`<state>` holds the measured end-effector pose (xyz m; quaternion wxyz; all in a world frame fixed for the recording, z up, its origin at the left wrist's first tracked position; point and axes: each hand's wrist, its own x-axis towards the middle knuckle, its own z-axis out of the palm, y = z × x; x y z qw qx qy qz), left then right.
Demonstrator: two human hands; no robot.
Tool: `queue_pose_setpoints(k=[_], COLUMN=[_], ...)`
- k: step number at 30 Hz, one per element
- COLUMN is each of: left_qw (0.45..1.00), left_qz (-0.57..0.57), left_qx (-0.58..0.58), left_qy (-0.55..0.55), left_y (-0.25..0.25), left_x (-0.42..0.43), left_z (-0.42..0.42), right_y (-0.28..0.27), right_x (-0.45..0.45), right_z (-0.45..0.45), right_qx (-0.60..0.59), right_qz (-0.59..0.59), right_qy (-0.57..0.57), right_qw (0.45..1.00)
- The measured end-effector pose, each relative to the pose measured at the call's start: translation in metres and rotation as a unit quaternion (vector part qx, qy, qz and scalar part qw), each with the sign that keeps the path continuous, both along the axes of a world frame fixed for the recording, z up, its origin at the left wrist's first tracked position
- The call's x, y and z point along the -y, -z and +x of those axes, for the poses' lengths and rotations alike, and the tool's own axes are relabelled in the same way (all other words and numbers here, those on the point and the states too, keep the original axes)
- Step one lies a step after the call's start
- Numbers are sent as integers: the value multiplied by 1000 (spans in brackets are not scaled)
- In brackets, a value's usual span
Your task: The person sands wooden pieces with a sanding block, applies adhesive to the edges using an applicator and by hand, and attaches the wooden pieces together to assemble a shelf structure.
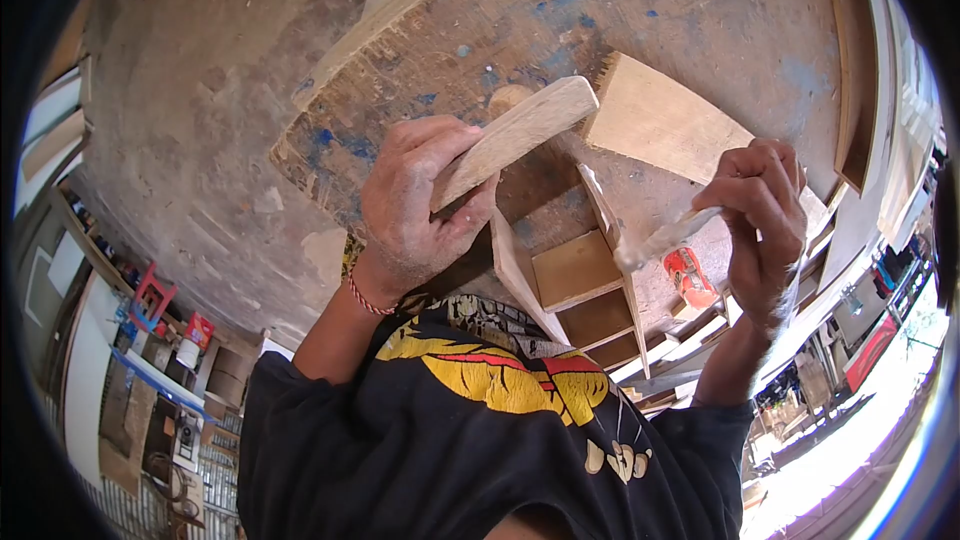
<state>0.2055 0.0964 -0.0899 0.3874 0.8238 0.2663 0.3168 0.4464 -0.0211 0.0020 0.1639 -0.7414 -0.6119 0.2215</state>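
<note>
In the head view, my left hand (425,195) is closed around a flat piece of wood (525,135) with a rounded end, held up and slanting to the upper right. My right hand (762,225) pinches a thin, whitish, dusty strip (665,240); its end is smeared and I cannot make out its kind. That strip is apart from the piece of wood. Between my hands, lower down, is a wooden frame with compartments (580,280). A pale board (665,120) with a notched edge lies beyond, on the paint-stained worktable (430,60).
An orange-red object (690,277) lies under my right hand. A long wooden tray (852,75) stands at the far right. More wooden frames (820,230) are beside my right arm. Red and blue items (155,295) crowd the left side of the workshop.
</note>
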Motion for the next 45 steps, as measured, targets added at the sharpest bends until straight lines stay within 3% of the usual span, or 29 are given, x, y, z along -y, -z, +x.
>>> queue_pose_setpoints(k=[3,9,15,27,33,39,43,45], left_qw=[1000,999,1000,1000,1000,1000,999,999], left_qz=[-4,-35,-24,-11,0,9,-10,-34], left_qx=[1,4,-4,-14,-16,-18,-27,-7], left_qy=[3,-6,-1,1,-4,-16,-19,-4], left_y=[0,3,0,0,-1,-1,0,2], left_x=[-1,4,4,3,3,5,4,3], left_z=[0,0,1,1,2,2,-1,-5], right_y=[14,47,65,67,36,4,5,5], right_x=[4,32,42,38,34,30,9,-6], right_z=[-1,-37,-54,-61,-46,-33,-32,-39], right_qx=[3,-163,-133,-136,-188,-227,-194,-53], right_qz=[-12,-85,-72,-54,-123,-80,-49,-7], right_qy=[70,275,315,265,221,166,147,29], right_qw=[997,944,937,953,949,956,969,998])
